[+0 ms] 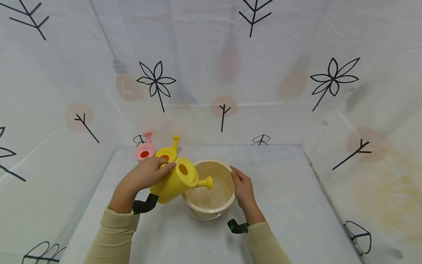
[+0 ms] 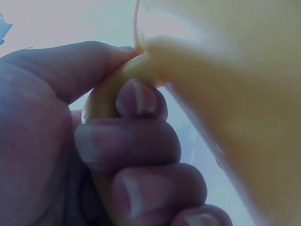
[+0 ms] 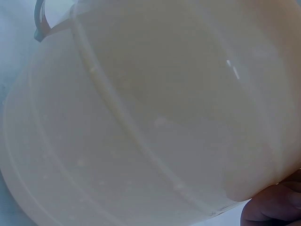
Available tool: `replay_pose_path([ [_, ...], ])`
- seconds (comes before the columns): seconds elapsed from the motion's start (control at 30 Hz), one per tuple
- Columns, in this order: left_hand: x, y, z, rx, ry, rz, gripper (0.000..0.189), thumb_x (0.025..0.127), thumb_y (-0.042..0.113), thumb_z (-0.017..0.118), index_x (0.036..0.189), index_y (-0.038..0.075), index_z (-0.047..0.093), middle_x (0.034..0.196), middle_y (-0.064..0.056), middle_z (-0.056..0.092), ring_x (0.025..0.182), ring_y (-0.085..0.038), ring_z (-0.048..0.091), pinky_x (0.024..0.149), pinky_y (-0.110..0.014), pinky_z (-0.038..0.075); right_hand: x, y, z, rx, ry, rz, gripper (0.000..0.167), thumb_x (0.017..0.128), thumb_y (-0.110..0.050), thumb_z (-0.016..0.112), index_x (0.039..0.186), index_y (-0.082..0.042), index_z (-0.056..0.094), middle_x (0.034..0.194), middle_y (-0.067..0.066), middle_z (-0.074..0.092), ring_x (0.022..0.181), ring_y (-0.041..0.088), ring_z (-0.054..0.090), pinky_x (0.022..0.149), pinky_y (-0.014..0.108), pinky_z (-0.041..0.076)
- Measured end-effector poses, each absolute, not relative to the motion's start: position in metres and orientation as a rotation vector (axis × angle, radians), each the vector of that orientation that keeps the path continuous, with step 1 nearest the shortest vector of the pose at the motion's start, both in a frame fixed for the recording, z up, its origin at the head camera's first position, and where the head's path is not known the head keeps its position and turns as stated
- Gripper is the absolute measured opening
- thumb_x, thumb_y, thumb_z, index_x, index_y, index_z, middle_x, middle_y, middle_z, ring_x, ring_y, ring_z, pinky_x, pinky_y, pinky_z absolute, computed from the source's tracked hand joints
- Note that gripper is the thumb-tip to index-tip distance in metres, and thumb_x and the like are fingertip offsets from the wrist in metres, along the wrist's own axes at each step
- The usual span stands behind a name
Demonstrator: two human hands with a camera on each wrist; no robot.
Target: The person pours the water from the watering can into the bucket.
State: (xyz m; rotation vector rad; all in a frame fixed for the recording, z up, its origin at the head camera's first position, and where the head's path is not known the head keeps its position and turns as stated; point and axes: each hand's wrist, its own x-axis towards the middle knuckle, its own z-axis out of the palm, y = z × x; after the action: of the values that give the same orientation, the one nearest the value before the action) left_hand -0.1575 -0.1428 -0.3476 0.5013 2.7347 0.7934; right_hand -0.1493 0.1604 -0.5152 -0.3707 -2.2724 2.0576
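My left hand grips the handle of a yellow watering can; in the left wrist view its fingers curl round that handle, beside the can's wall. The can leans to the right, and its spout reaches over the mouth of a cream bucket. With my right hand I hold the bucket by the right side of its rim, thumb on the inside. Ribbed bucket wall fills most of the right wrist view, where only a fingertip shows at the lower right.
Behind my left hand stand a second yellow watering can and a pink watering can, each with its spout up. All are on a white table, backed by a patterned cloth. Each wrist carries a small black camera mount.
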Motion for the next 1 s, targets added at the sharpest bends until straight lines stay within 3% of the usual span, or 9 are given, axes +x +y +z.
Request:
replay_pose_path([
  [1.0, -0.1560, -0.1376, -0.3405, 0.507, 2.730, 0.760, 0.045, 0.096, 0.050, 0.047, 0.078, 0.011, 0.057, 0.063, -0.001, 0.047, 0.063, -0.016, 0.049, 0.060, -0.029, 0.040, -0.1485, 0.1614, -0.5150, -0.372, -2.266, 2.074, 0.040, 0.099, -0.040, 0.050, 0.134, -0.022, 0.057, 0.140, 0.008, 0.055, 0.120, 0.028, 0.060, 0.091, 0.043, 0.053],
])
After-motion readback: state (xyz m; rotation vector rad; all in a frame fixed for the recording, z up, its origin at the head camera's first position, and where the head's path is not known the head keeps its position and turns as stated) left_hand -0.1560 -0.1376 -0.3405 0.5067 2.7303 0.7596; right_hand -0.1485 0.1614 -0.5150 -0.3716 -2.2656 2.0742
